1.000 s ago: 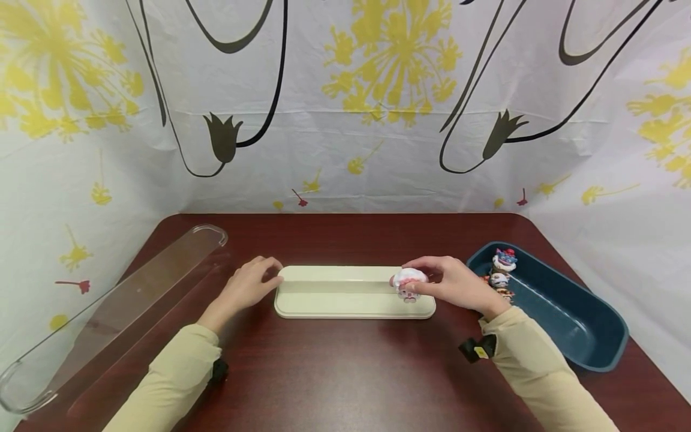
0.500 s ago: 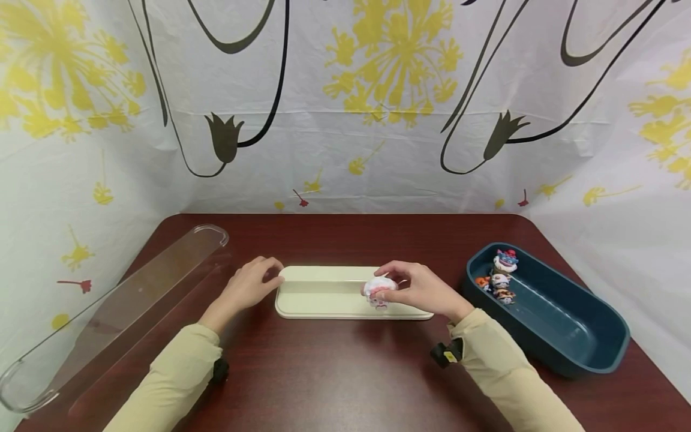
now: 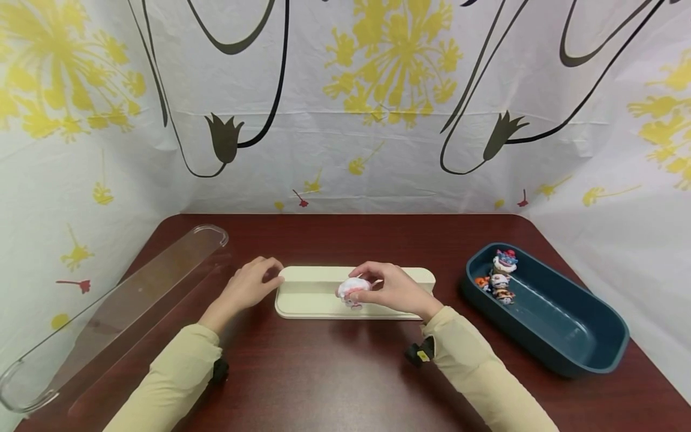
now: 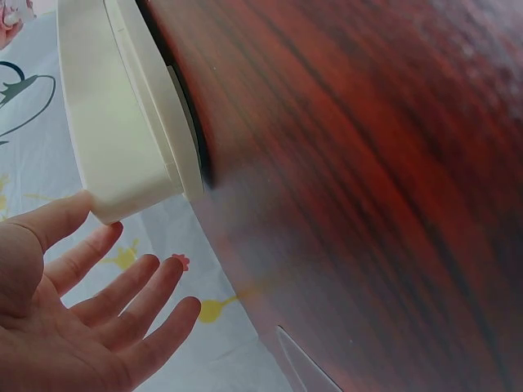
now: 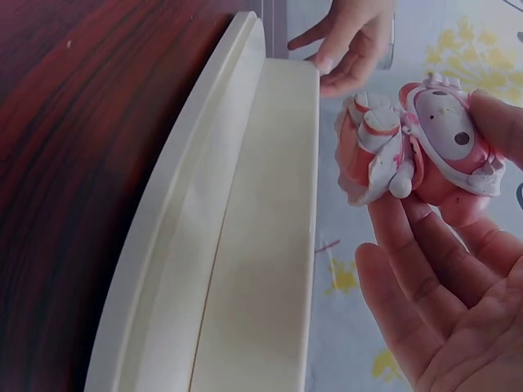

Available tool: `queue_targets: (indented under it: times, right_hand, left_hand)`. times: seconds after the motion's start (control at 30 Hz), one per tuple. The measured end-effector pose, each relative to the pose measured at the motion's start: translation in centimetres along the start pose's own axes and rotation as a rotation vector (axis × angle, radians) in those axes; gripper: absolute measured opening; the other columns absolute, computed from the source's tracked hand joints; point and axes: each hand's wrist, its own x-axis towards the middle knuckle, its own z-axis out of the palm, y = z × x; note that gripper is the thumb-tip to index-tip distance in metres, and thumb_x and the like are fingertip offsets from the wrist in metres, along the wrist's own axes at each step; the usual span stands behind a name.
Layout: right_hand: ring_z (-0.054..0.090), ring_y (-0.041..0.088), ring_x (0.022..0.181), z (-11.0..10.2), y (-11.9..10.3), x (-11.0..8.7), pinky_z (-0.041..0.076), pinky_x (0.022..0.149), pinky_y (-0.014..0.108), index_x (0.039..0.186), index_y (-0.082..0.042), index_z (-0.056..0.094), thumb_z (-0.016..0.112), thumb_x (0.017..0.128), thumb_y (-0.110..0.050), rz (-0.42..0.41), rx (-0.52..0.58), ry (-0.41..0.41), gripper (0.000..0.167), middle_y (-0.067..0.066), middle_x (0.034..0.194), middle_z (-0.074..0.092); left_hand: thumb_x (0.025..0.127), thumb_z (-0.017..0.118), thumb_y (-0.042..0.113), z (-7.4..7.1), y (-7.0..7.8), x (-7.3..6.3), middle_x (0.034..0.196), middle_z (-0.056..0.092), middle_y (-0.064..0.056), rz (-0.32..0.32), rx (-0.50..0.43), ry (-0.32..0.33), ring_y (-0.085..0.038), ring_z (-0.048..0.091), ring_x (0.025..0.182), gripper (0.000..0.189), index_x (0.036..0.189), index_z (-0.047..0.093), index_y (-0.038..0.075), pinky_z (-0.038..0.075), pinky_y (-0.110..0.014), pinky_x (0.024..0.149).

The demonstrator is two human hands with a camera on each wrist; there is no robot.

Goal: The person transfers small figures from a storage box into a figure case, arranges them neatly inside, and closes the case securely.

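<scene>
A white-and-pink toy figurine [image 3: 352,290] is held in my right hand [image 3: 393,290], above the middle of a long cream two-step stand [image 3: 310,305]. The right wrist view shows the figurine [image 5: 441,135] pinched between thumb and fingers, lying sideways in that picture and apart from the stand [image 5: 265,229]. At the stand's left end rests my left hand [image 3: 249,289]. In the left wrist view, its thumb and forefinger touch the corner of the stand [image 4: 118,139], while the other fingers reach out loosely.
A dark blue tub [image 3: 561,327] stands at the right, with several small figurines [image 3: 502,279] in its far left part. Along the left side lies a long clear plastic cover [image 3: 124,306]. A patterned curtain [image 3: 345,150] closes off the table's [image 3: 345,372] far side.
My right hand has carried the figurine leftward, from the stand's right end to above its middle. The left hand has stayed at the left end.
</scene>
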Motion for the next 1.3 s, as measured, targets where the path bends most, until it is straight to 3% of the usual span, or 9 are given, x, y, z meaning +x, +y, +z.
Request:
queue_targets:
  times: [0.33, 0.6, 0.9, 1.3]
  right_hand:
    - [0.058, 0.012, 0.076, 1.6, -0.3, 1.3, 0.046, 0.071, 0.027, 0.103, -0.006, 0.060, 0.071, 0.074, -0.013, 0.002, 0.067, 0.010, 0.031, 0.001, 0.089, 0.060]
    - [0.058, 0.021, 0.076, 2.3, -3.3, 1.7, 0.046, 0.069, 0.037, 0.101, 0.002, 0.060, 0.069, 0.073, -0.004, -0.003, 0.056, 0.007, 0.030, 0.009, 0.088, 0.061]
    - [0.055, 0.006, 0.072, 4.4, -0.2, 3.3, 0.045, 0.065, 0.026, 0.101, -0.009, 0.062, 0.072, 0.074, -0.018, -0.046, -0.029, 0.015, 0.031, -0.005, 0.084, 0.061]
    - [0.055, 0.004, 0.072, 6.1, -0.2, 4.2, 0.044, 0.067, 0.024, 0.100, -0.010, 0.063, 0.073, 0.073, -0.020, -0.040, -0.012, 0.038, 0.031, -0.007, 0.083, 0.061]
  left_hand:
    - [0.083, 0.059, 0.024, 0.0, 0.0, 0.0, 0.095, 0.055, -0.007, -0.005, -0.006, -0.005, -0.023, 0.052, 0.084, 0.019, 0.100, 0.058, 0.015, 0.042, -0.041, 0.062]
    - [0.082, 0.060, 0.024, 0.0, 0.0, 0.1, 0.094, 0.055, -0.007, 0.000, -0.001, 0.002, -0.023, 0.053, 0.084, 0.019, 0.099, 0.058, 0.015, 0.042, -0.041, 0.062]
    - [0.082, 0.060, 0.024, 0.0, 0.0, 0.0, 0.091, 0.055, -0.006, 0.004, 0.007, 0.012, -0.022, 0.052, 0.083, 0.018, 0.098, 0.058, 0.015, 0.042, -0.041, 0.063]
    - [0.082, 0.061, 0.024, -0.1, 0.2, -0.1, 0.091, 0.054, -0.006, -0.004, 0.008, 0.003, -0.022, 0.052, 0.081, 0.019, 0.098, 0.058, 0.015, 0.042, -0.040, 0.062]
